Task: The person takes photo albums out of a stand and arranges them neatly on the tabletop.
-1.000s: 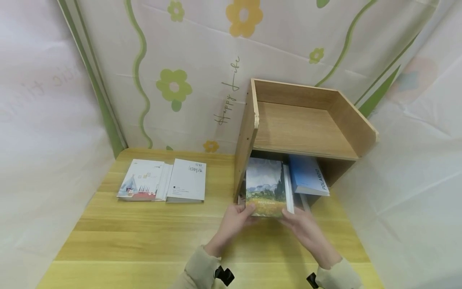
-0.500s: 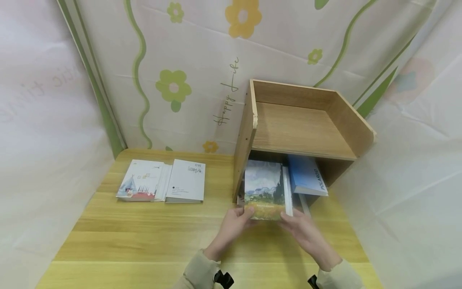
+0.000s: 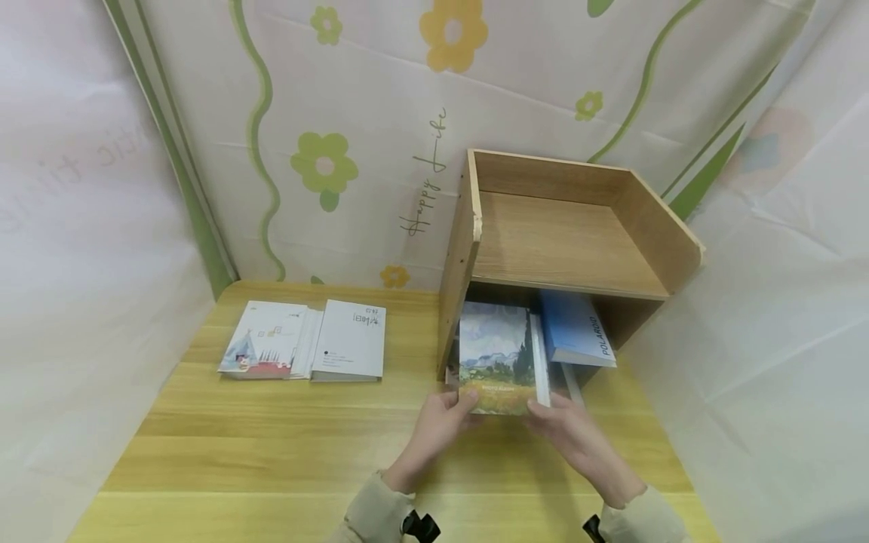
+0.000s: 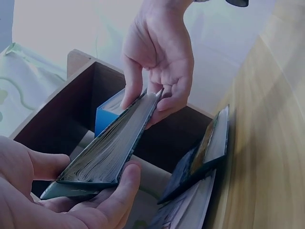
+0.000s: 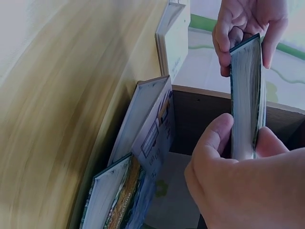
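Closed photo album point(image 3: 495, 358); landscape cover upward; at the lower compartment point(image 3: 627, 317).

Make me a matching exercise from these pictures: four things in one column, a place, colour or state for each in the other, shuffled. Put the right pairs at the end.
Column one
1. Landscape-cover album
2. POLAROID book
3. Tent-picture book
4. Wooden shelf

Column two
A. Lying on the table, to the left in the head view
B. Brown, with an upper and a lower level
C. Held by the left hand and the right hand
D. Blue, placed in the lower level

Right pairs
1-C
2-D
3-A
4-B
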A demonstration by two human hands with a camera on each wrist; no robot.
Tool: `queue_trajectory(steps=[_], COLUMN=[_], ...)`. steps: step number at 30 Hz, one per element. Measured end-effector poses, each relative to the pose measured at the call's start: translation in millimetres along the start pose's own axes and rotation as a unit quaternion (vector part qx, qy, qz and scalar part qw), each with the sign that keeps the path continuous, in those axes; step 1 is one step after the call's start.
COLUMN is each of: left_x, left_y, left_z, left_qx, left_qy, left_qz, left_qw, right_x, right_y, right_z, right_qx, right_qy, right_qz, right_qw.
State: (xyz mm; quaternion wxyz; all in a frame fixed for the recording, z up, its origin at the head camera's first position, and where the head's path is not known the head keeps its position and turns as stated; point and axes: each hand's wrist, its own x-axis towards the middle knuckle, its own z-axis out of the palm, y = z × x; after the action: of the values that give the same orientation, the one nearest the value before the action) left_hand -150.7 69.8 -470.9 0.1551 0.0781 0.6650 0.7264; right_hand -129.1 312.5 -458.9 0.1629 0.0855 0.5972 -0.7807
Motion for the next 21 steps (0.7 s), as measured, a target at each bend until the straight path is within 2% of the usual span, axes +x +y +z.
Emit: queue_trajectory(steps=[7,14,21], left_x=[-1.3,-1.1,-0.8], left_y=[1.7,6.0,7.6], left_z=[1.6,1.8,0.3], left_qx=[-0.019,-0.029,-0.032], left_qy=[0.001,-0.009,0.000], left_qz=[-0.014,-0.002,-0.025], left_qw=[0.9997,0.9995,0.9992], right_x=[-1.0,0.6,1.4], right_y=[-3.3,-6.7,-7.7], right_z=[2.7,1.8,5.7], right_qx=[0.003,0.013,0.016], right_qy=[0.003,0.020,0.028], right_qz=[0.000,0.006,0.015], right_qw=[1.000,1.000,0.999])
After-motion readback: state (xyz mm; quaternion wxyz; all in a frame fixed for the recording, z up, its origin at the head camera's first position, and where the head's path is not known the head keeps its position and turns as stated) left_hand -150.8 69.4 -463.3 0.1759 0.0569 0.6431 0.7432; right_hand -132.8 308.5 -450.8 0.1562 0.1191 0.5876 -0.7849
